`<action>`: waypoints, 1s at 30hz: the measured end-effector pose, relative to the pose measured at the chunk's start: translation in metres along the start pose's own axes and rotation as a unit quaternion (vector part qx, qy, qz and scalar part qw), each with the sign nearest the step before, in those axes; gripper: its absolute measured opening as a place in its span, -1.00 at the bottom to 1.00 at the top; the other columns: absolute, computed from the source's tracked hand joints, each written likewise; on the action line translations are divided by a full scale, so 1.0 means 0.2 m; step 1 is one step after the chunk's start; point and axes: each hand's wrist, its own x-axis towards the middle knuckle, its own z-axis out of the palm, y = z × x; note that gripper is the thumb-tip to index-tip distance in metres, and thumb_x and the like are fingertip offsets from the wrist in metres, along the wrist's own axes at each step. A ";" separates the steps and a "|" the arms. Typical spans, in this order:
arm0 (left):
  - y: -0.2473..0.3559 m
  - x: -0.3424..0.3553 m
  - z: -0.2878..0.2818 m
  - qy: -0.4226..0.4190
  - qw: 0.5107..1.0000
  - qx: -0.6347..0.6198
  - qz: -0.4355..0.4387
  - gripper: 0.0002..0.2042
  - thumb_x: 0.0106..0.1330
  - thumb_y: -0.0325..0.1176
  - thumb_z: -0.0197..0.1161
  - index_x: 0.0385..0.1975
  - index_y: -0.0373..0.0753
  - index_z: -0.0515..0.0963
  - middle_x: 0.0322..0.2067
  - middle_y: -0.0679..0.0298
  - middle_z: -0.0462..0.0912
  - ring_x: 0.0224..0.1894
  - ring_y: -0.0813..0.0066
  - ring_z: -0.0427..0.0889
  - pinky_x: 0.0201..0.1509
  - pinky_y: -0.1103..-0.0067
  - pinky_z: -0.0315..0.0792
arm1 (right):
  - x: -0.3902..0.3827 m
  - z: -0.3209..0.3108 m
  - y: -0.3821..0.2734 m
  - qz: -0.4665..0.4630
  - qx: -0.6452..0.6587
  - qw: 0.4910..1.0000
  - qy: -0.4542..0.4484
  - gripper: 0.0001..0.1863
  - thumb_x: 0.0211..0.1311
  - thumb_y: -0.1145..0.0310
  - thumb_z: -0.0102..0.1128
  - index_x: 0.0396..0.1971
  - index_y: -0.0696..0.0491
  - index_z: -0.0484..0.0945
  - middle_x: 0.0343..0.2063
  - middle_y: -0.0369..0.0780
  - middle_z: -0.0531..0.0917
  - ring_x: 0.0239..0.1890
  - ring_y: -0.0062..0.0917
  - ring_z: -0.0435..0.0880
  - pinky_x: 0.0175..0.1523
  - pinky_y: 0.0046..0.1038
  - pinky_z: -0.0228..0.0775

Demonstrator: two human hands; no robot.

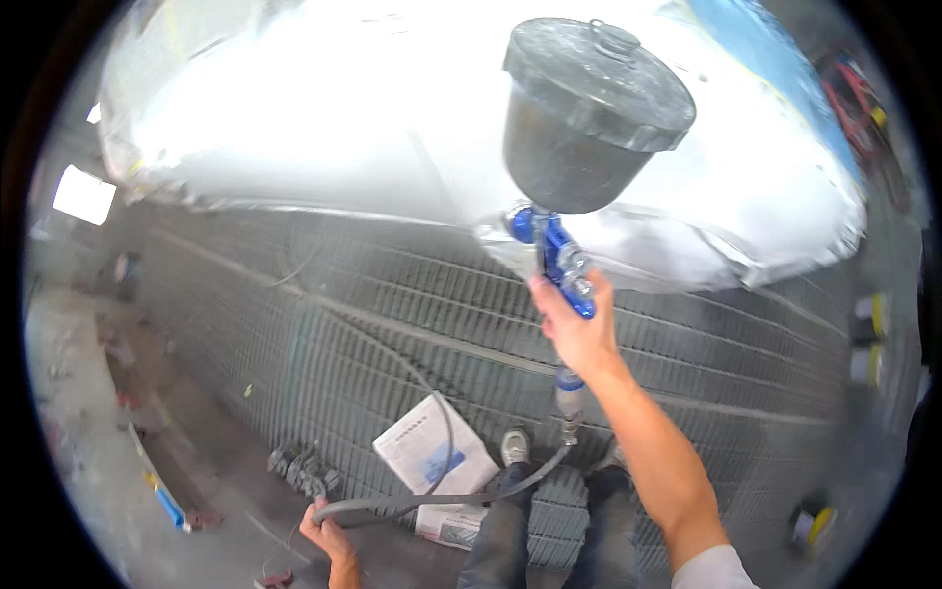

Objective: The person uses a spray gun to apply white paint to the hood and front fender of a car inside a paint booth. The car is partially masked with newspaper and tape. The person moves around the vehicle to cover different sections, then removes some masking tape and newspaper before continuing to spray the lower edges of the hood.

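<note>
A blue spray gun (pixel 556 253) is gripped in my right hand (pixel 579 319), its handle wrapped by my fingers. On top of it sits a large grey paint cup (pixel 579 147) with a smeared lid, tilted slightly. Beyond the gun spreads a car body panel (pixel 324 118), white and glossy under strong light. From the fitting below the gun's handle a grey air hose (pixel 442 499) curves down to the lower left. There my left hand (pixel 329 535) is closed around the hose, holding it off the floor.
Newspaper sheets (pixel 432 447) lie on the grated floor (pixel 324 334) near my shoes (pixel 514 447). More hose (pixel 373 344) trails across the grating. Several cans with yellow bands (pixel 868 365) stand at the far right. Blue masking (pixel 760 59) covers the upper right. Metal parts (pixel 302 473) lie near my left hand.
</note>
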 end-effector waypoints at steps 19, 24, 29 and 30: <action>0.45 -0.66 0.82 -0.210 0.968 0.049 0.131 -0.51 0.41 -0.40 0.17 -0.75 -0.22 0.09 -0.76 0.45 0.01 -0.62 0.72 -0.03 -0.55 0.50 -0.17 | -0.53 -1.94 -0.29 0.017 0.008 0.933 0.359 -0.88 0.23 0.41 0.19 -0.38 0.16 0.53 -0.64 -0.32 0.47 -0.69 -0.71 0.37 -0.67 -0.65 0.19; 0.45 -0.79 0.84 -0.153 0.981 0.059 0.102 -0.55 0.39 -0.44 0.13 -0.74 -0.24 0.11 -0.73 0.48 0.08 -0.59 0.73 0.04 -0.56 0.54 -0.14 | -0.48 -2.10 -0.35 -0.006 -0.043 0.888 0.457 -0.88 0.25 0.38 0.16 -0.38 0.13 0.50 -0.64 -0.34 0.44 -0.74 -0.72 0.31 -0.68 -0.64 0.12; 0.52 -0.64 0.76 -0.089 0.993 0.039 0.068 -0.57 0.37 -0.40 0.15 -0.74 -0.32 0.15 -0.77 0.39 0.10 -0.60 0.69 0.09 -0.60 0.49 -0.10 | -0.44 -1.73 -0.43 0.017 0.006 0.934 0.357 -0.85 0.25 0.36 0.21 -0.32 0.11 0.49 -0.62 -0.33 0.46 -0.72 -0.72 0.34 -0.70 -0.66 0.07; 0.55 -0.57 0.71 -0.086 0.989 0.081 0.093 -0.58 0.36 -0.43 0.15 -0.73 -0.32 0.14 -0.76 0.39 0.11 -0.60 0.70 0.08 -0.60 0.49 -0.09 | -0.43 -1.62 -0.46 0.022 -0.005 0.939 0.344 -0.86 0.25 0.37 0.20 -0.33 0.14 0.51 -0.62 -0.32 0.46 -0.73 -0.72 0.34 -0.71 -0.66 0.08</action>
